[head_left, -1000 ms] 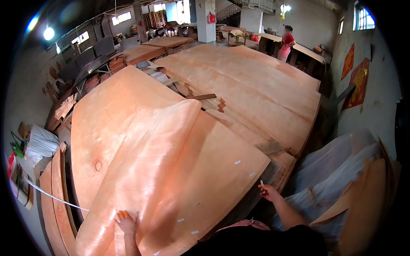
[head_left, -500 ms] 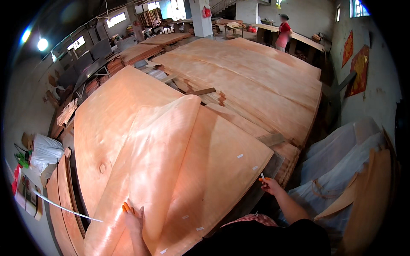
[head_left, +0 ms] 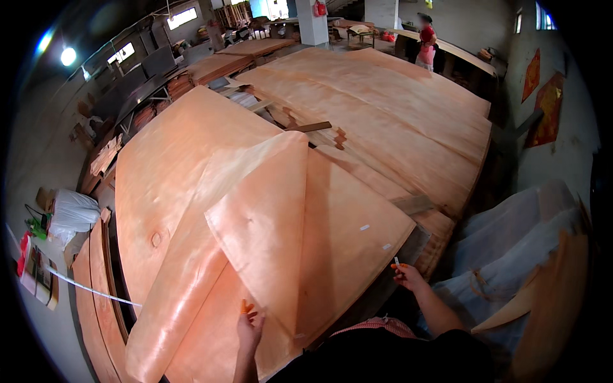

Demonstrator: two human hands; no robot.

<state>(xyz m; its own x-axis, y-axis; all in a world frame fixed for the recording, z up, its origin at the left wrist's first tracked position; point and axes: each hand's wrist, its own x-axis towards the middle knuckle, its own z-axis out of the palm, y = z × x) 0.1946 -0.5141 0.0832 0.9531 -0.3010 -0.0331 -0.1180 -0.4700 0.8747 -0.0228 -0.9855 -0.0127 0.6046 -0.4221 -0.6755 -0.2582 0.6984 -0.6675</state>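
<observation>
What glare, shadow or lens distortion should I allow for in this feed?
Head view: bright glare streaks the curled wood sheet to the left of the left hand; the lamp at upper left is blown out; a darker shadow band lies beside the fold; fisheye seems to bow the boards at lower left, and the corners go black.

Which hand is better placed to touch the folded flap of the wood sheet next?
Probably the left hand: it is close to the edge of the folded flap and shows no held thing. The right hand is farther away and holds a small white strip.
</observation>
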